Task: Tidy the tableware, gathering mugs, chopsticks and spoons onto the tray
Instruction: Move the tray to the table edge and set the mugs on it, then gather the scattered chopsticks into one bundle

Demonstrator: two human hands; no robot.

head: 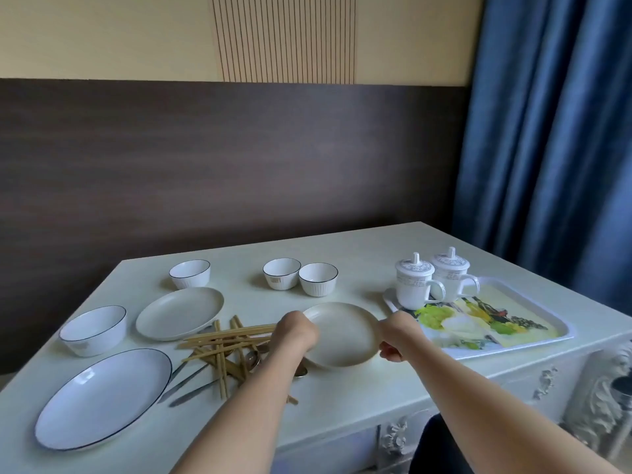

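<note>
A cream plate (pixel 342 336) sits at the middle of the white table (pixel 359 405). My left hand (pixel 295 331) grips its left rim and my right hand (pixel 393 336) grips its right rim. Just left of the plate lies a loose pile of wooden chopsticks (pixel 222 343) with metal spoons (pixel 191 381) under and among them. Two lidded white mugs (pixel 415 285) (pixel 451 275) stand at the far left corner of the picture-printed tray (pixel 533 340) on the right.
Three small white bowls (pixel 189 273) (pixel 281 273) (pixel 318 279) stand at the back. A cream oval plate (pixel 179 313), a larger bowl (pixel 93 330) and a big blue-rimmed plate (pixel 102 401) occupy the left. A blue curtain (pixel 554 131) hangs on the right.
</note>
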